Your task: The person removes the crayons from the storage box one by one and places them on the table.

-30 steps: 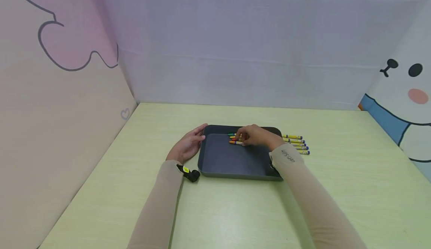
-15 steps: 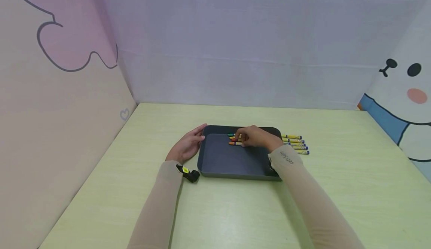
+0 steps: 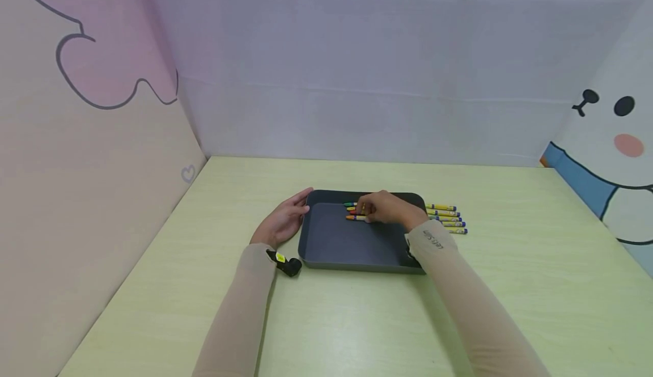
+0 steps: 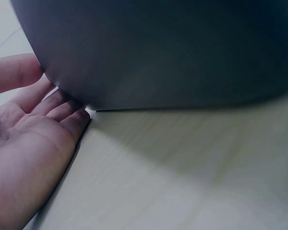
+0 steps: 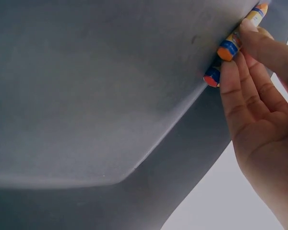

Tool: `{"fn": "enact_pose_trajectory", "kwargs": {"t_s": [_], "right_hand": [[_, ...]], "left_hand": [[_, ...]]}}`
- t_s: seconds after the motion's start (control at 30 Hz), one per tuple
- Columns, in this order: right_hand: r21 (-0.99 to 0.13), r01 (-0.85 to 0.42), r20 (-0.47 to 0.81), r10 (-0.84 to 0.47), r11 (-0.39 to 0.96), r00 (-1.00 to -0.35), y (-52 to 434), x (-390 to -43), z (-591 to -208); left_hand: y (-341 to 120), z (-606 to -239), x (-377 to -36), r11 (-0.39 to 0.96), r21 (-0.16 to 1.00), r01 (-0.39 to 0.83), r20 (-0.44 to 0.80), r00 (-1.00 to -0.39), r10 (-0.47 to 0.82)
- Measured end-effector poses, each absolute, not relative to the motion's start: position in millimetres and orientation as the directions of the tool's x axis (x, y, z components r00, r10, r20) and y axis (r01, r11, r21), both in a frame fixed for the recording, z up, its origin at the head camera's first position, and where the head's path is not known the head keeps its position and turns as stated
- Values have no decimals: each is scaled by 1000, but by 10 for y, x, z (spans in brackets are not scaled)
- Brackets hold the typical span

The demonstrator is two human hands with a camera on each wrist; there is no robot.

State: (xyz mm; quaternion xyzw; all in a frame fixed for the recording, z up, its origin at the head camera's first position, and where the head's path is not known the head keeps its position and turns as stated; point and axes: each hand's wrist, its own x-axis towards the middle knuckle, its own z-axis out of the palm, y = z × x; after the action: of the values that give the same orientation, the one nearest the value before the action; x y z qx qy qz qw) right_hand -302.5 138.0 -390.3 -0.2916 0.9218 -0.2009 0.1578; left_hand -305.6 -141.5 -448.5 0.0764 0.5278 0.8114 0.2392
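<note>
Your right hand (image 3: 390,208) lies inside the dark grey tray (image 3: 336,246), near its far edge, with the fingers lying on a small row of crayons (image 3: 354,211) there. The right wrist view shows your fingertips (image 5: 252,28) touching the orange crayon (image 5: 240,36), with the red crayon (image 5: 212,76) just beside it under the other fingers; the fingers lie close together and nearly straight, pressing rather than pinching. A green crayon (image 3: 350,204) lies at the far side of the row, closest to the tray's far wall.

Your left hand (image 3: 282,221) rests on the tabletop (image 3: 153,286) against the tray's left wall, fingers relaxed and loosely spread, their tips touching the tray's far left corner. The left wrist view shows the palm (image 4: 24,143) up against the dark wall.

The tray sits around the middle of the tabletop. Just off its right edge, five more crayons (image 3: 445,219) lie side by side on the tabletop. A small black object (image 3: 285,263) with a yellow mark sits by your left wrist, near the tray's near left corner.
</note>
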Motion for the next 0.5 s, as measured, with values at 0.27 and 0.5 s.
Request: {"fn": "enact_pose_trajectory", "kwargs": {"t_s": [0.27,0.5], "right_hand": [[-435,-499,-158,-609,749,-777,1378,-3023,-3895],[-439,-491,-169,-606,752,-777,1361,-3015,-3886]], "left_hand": [[-1419,-4478,-3048,-331,894,-302,-122,-875,469],[-1423,-4483,-3045,-335,891,-305,-124,-876,467]]}}
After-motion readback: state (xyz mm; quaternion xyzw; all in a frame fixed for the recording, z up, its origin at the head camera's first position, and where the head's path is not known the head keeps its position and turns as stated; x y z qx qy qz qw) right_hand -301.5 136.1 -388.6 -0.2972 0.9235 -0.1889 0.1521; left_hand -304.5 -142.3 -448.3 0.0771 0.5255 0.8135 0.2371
